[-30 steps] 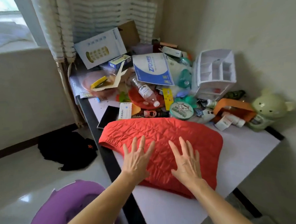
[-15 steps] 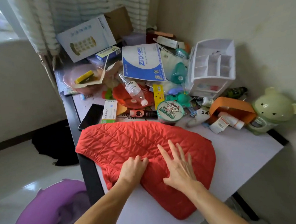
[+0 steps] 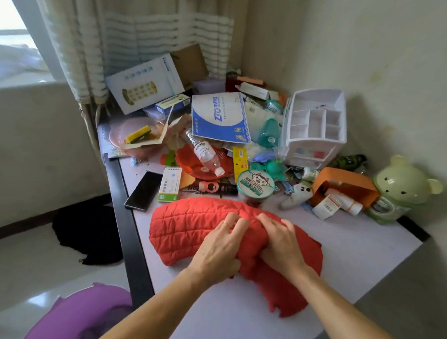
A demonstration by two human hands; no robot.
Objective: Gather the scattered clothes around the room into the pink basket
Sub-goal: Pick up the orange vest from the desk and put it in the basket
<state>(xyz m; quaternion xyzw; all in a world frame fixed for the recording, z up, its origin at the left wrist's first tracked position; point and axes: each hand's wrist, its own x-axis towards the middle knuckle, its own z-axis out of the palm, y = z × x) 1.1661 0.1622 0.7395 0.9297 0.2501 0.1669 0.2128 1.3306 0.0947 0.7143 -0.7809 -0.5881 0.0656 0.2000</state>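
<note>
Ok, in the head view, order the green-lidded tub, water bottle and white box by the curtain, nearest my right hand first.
1. Green-lidded tub, just beyond the right hand gripping the red jacket.
2. Water bottle, farther back and left.
3. White box, propped by the curtain, farthest.

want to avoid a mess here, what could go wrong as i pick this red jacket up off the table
1. The red jacket lies right beside the green tub and clutter; lifting could drag them over.
2. The left hand and right hand grip only its middle, so loose ends may sweep the phone off the table edge.
</note>
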